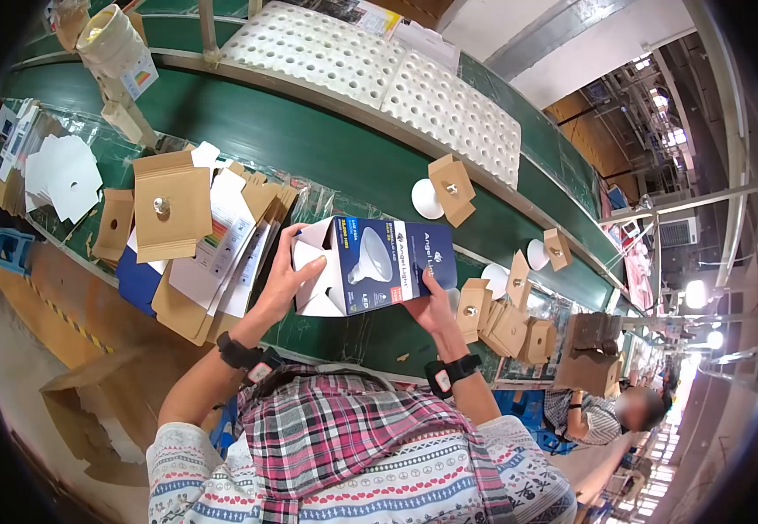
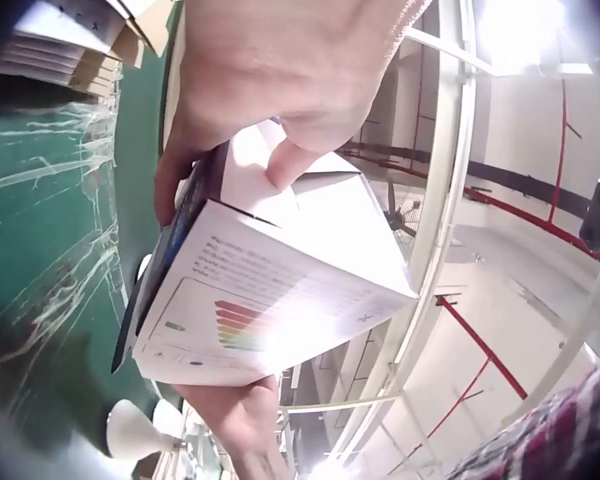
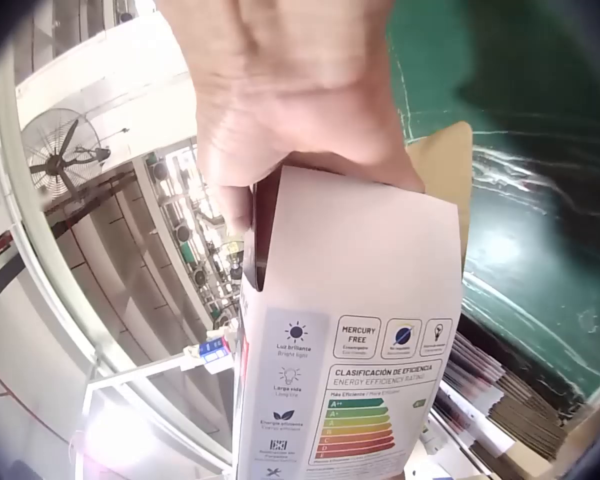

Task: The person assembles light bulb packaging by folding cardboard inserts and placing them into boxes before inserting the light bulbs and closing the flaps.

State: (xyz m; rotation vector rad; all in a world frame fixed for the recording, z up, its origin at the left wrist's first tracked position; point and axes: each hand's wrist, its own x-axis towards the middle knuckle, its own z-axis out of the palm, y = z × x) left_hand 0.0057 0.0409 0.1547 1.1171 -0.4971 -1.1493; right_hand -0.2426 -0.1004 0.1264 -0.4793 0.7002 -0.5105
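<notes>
Both hands hold a blue and white printed lamp box (image 1: 387, 266) above the bench. My left hand (image 1: 287, 272) grips its left end, with the thumb on the white inner flaps, which stand folded out. At the right end my right hand (image 1: 432, 306) grips the box, thumb on the blue face. The left wrist view shows the box's white side (image 2: 250, 310) with an energy chart, the left hand (image 2: 280, 80) above it and the right hand (image 2: 235, 410) below. In the right wrist view the right hand (image 3: 300, 100) covers one end of the box (image 3: 380, 290).
Brown cardboard inserts (image 1: 172, 205) and stacked flat cartons (image 1: 222, 253) lie to the left. White lamps (image 1: 427, 199) with cardboard pieces stand on the green belt and at right (image 1: 505, 327). Behind are a foam tray (image 1: 449, 105) and a bucket (image 1: 108, 39). Another person (image 1: 601, 415) sits at right.
</notes>
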